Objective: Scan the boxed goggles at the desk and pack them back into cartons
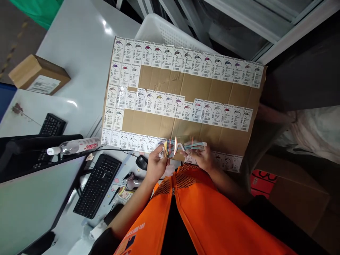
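Note:
A pair of shiny, see-through glasses [180, 146] with a coloured, reflective lens is held level between my two hands, over the lower edge of a cardboard sheet [202, 85]. My left hand [156, 163] pinches the glasses' left end. My right hand [204, 158] closes around their right side, its fingers partly hidden beneath. Glare makes it hard to tell whether a clear wrapper covers the glasses. Rows of white printed labels [187, 59], each with a small picture of eyewear and a barcode, cover much of the sheet.
Under the sheet's far edge stands a white plastic basket [156, 26]. To the left are a small cardboard box [39, 75], a bottle [77, 146], a keyboard [97, 186], a mouse [141, 162], a barcode scanner [132, 181] and a monitor [34, 202]. A larger carton [297, 191] is at lower right.

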The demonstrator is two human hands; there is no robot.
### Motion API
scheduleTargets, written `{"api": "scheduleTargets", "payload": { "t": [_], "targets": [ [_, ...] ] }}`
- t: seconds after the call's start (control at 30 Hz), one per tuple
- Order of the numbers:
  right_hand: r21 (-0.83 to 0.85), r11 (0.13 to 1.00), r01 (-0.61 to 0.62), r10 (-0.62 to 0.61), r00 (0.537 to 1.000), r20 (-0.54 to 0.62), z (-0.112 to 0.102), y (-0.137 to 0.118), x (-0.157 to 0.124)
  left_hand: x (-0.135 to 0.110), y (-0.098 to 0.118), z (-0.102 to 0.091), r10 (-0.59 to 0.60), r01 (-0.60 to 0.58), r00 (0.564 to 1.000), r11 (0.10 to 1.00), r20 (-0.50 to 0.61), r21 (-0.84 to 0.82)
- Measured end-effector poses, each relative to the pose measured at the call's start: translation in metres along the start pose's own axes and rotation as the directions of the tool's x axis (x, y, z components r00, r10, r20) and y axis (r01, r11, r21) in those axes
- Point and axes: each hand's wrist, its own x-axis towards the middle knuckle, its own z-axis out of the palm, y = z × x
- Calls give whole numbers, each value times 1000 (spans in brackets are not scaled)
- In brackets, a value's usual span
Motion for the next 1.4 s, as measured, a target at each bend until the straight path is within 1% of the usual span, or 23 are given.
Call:
{"api": "scheduleTargets", "payload": {
  "t": [0.13, 0.33, 0.5, 0.6, 0.7, 0.87, 1.0, 1.13, 1.27, 1.4],
  "targets": [
    [5, 1000, -19, 20, 999, -36, -2, 9, -3, 0, -3, 1, -31, 31, 1000, 999, -1, 22],
    [-2, 1000, -22, 21, 998, -62, -10, 16, -7, 2, -1, 5, -22, 22, 1000, 999, 11, 50],
    [26, 998, -60, 61, 996, -59, -7, 10, -5, 4, 1, 7, -32, 32, 999, 999, 1, 36],
    [4, 998, -63, 63, 997, -40, -6, 4, -3, 5, -1, 7, -38, 38, 999, 998, 2, 44],
    [-26, 999, -47, 47, 998, -29, -6, 1, -3, 5, -2, 8, -23, 23, 1000, 998, 3, 50],
    [-21, 1000, -2, 0, 998, -60, -3, -1, -3, 5, 0, 10, 0, -1, 1000, 999, 21, 35],
    [-44, 999, 2, -5, 998, -68, 1, -6, -4, 4, 1, 11, -15, 15, 1000, 1000, 17, 19],
    [-82, 997, 3, -9, 997, -77, 2, -6, -7, 2, -3, 10, -43, 44, 999, 999, 18, -5],
    [-128, 991, 47, -56, 997, -62, 2, -3, -11, -2, -4, 9, -29, 30, 999, 999, 23, -19],
    [-207, 972, 107, -118, 992, -40, 2, -7, -16, -6, 0, 10, -27, 27, 999, 999, 19, -24]
  ]
}}
